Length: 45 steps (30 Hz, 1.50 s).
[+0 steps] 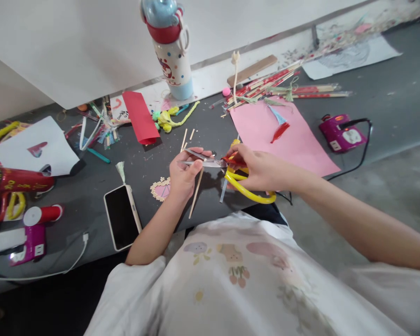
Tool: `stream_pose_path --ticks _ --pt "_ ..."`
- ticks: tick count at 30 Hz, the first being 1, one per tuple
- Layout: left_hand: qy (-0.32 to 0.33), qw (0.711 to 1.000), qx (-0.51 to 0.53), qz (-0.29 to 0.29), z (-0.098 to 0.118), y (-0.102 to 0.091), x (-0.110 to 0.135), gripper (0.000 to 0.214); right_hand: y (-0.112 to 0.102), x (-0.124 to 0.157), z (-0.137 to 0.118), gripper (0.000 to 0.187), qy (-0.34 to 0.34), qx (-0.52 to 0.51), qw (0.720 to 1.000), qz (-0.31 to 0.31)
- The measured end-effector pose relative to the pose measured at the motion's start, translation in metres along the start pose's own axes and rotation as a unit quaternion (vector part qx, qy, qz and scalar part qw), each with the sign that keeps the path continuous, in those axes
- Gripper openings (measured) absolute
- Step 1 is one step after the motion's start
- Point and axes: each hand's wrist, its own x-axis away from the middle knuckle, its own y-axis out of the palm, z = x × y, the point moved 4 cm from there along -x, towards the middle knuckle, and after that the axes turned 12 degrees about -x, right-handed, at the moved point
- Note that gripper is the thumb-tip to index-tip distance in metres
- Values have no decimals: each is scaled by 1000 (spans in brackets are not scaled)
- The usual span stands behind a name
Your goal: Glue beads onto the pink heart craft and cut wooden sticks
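Fingers and thumb of my left hand [185,175] are closed on thin, pale grey, see-through strips [212,163]; their exact kind is unclear. My right hand [252,165] is wrapped round a tool with curved yellow handles [254,193]. A red part [234,160] shows at its fingertips, meeting the strips' right end; the contact is too small to make out. Under the hands lie a thin wooden stick [196,196] and a translucent glue stick [224,190]. A pink heart-shaped piece with a beaded-looking edge [160,189] lies beside my left wrist.
A phone [122,217] lies left of my left forearm. Pink paper [283,135] and a purple corded device [342,133] are at the right. A tall bottle [173,60] stands behind a folded red paper [140,116]. Several wooden sticks [266,86] lie at the back.
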Motion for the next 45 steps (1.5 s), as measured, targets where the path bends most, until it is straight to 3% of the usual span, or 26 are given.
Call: stream_pose_path --ticks 3,11,26,32,37,45 --pt "4 1000 -2 7 1 0 -1 45 -5 2 7 61 33 47 998 -7" --pt "1 1000 0 -5 -1 1 0 46 -2 -4 12 61 50 80 990 -109" --pt "9 999 -27 -23 4 -2 -3 45 -2 -2 2 46 48 110 989 -86" --pt "-21 995 -81 -46 8 -8 -5 65 -6 1 8 43 75 59 993 -64" --pt "-96 983 -146 -52 6 -9 -2 35 -10 3 18 49 90 49 994 -44" --pt "-54 982 -172 -51 12 -1 2 23 -11 7 17 47 72 40 996 -38"
